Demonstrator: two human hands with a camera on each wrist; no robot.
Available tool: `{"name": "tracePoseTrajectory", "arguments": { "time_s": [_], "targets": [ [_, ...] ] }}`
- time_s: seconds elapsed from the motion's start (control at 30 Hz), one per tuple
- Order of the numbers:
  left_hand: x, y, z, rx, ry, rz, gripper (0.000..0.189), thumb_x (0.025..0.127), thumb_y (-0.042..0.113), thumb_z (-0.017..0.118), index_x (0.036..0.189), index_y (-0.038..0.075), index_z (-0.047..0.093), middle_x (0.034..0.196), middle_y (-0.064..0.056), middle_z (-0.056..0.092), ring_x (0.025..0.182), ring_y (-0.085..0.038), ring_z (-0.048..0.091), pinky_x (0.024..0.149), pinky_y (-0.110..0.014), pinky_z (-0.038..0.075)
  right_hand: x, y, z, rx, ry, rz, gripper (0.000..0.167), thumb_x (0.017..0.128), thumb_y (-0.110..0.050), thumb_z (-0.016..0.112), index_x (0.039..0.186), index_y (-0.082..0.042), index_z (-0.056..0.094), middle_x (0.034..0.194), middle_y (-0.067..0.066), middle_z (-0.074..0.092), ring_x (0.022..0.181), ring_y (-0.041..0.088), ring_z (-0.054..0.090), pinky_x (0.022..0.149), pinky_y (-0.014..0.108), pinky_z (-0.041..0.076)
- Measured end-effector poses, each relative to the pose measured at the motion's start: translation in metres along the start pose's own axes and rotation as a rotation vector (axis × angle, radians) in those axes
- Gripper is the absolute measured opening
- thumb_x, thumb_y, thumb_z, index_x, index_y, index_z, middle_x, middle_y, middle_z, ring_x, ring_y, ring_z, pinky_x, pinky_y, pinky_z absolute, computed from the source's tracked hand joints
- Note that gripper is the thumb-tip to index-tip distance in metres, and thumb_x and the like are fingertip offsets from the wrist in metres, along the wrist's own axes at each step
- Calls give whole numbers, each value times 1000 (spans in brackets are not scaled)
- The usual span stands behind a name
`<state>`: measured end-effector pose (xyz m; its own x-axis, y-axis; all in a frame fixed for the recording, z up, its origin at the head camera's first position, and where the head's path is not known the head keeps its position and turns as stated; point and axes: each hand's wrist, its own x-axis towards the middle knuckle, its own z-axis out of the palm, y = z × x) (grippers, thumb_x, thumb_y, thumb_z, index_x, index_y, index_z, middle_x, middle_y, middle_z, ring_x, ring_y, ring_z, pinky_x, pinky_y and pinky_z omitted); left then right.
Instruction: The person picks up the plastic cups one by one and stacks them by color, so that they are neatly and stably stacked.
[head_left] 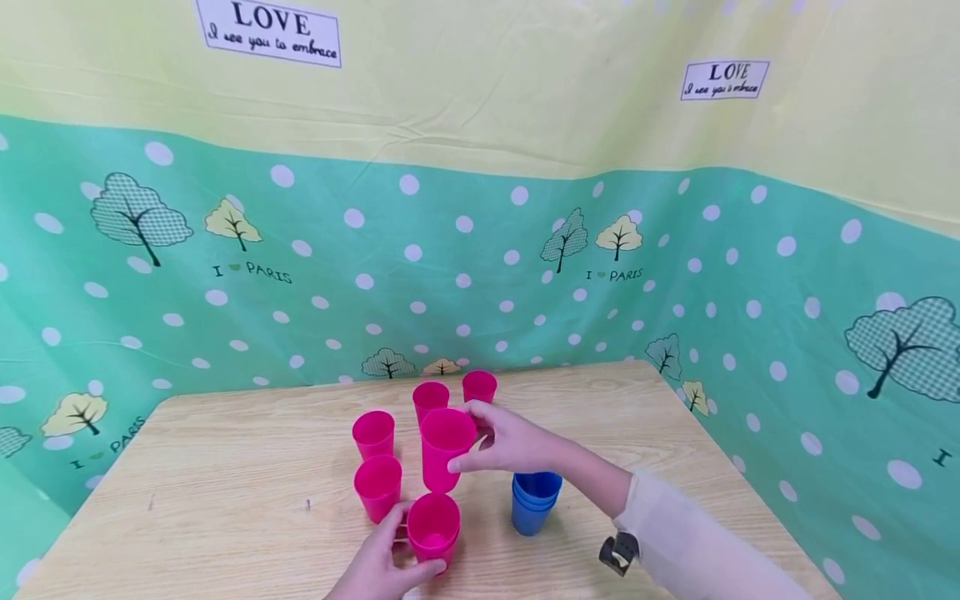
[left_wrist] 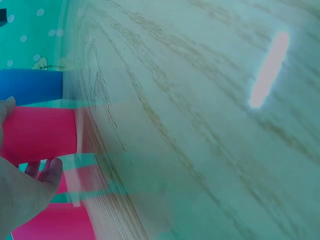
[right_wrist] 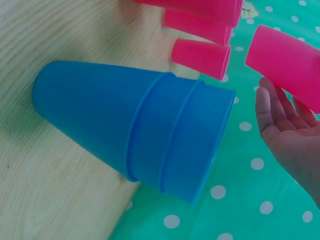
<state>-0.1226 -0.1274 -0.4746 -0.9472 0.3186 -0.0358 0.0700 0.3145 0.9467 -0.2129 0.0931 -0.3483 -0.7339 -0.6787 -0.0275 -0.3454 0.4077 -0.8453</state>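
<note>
Near the front of the table my left hand (head_left: 381, 560) grips a pink cup (head_left: 435, 546), thumb on the near side and fingers round the far left. A second rim line just below its top shows cups nested there. My right hand (head_left: 513, 442) holds another pink cup (head_left: 441, 454) upright, pinched between thumb and fingers. In the right wrist view that cup (right_wrist: 285, 65) is raised off the table. A stack of blue cups (head_left: 530, 515) stands right of the left hand's cup, beneath the right forearm. The left wrist view shows the left hand's cup (left_wrist: 40, 134) standing at the tabletop.
Two pink cups stand on the left, a nearer one (head_left: 378, 492) and one behind it (head_left: 373, 435). Two more, one (head_left: 431, 398) and another (head_left: 480, 386), stand towards the back edge. A green polka-dot curtain (head_left: 420, 292) borders the wooden table (head_left: 240, 475) behind and right.
</note>
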Motion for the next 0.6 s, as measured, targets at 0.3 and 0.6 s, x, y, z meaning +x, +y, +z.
{"name": "tracePoseTrajectory", "arguments": {
  "time_s": [0.3,0.6],
  "targets": [
    [1,1,0,19,-15,-14,70,78,36,75,133,10,40,122,-7,56,106,-22,55,81,-25,51,-6,-1,10,31,-114,-31,53,79,-27,75,125,-18,49,107,-8,62,94,9,59,77,26,53],
    [0,2,2,27,5,1,69,77,32,76,132,10,42,119,-5,57,100,-12,56,80,-24,51,-6,6,19,54,-181,-46,52,80,-27,74,125,-22,48,109,-10,61,95,6,59,78,26,53]
  ]
}}
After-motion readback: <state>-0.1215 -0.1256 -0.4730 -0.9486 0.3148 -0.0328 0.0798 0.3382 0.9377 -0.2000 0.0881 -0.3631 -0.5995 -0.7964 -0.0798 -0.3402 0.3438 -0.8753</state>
